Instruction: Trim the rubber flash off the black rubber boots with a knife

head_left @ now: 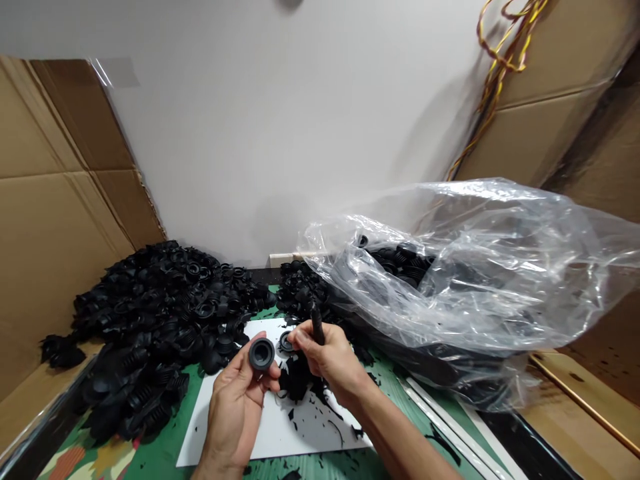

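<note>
Between the thumb and fingers of my left hand [240, 393] is a round black rubber part [261, 354], its hollow opening facing me. Just to its right, my right hand [330, 357] is closed around a dark pen-like tool [317, 323] that points upward. Its fingertips are beside a small black ring [287, 342] over the white sheet [295, 427]; whether they grip it is hard to tell. Black scraps [300, 379] lie on the sheet below my hands.
A big heap of black rubber parts [170, 300] spreads at the left. On the right, a clear plastic bag [480, 280] holds more parts. White strips [450, 427] lie on the green surface [170, 437]. Cardboard [65, 147] stands at the left, and twisted wires [493, 87] hang at upper right.
</note>
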Motion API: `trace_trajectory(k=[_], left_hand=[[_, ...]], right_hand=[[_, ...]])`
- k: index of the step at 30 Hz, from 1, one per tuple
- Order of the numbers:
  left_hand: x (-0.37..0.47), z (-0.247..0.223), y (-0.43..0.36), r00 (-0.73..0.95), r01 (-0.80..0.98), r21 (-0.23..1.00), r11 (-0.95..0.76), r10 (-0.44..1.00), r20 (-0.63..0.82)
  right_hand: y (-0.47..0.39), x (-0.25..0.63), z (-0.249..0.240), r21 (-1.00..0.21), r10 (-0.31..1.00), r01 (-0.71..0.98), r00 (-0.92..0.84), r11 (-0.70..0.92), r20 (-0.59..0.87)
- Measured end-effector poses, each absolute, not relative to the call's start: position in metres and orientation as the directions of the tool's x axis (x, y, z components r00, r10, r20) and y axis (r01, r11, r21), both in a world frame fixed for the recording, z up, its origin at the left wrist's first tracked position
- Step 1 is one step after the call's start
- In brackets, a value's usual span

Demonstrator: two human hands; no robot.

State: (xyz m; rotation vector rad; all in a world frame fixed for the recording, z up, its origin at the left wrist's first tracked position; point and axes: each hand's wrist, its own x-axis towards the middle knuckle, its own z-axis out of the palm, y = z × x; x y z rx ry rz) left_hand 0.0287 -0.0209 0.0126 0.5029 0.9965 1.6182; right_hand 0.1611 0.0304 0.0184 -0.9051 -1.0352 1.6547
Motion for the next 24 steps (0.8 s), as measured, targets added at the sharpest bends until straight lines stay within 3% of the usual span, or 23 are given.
trace_trajectory(k=[10, 24], left_hand=[[0.0279, 0.0115, -0.0189, -0.289, -0.626, 0.779, -0.023, 0.935, -0.205], [0.0257, 0.0071, -0.0194, -0.304, -0.614, 0.789, -0.011, 0.926, -0.224]], right_hand=[[0.0306, 0.1617, 0.0175, -0.870, 0.954, -0.441, -0.284, -0.222, -0.099], [0.0297, 0.1669, 0.0204, -0.831, 0.973, -0.550, -0.222, -0.078, 0.056]])
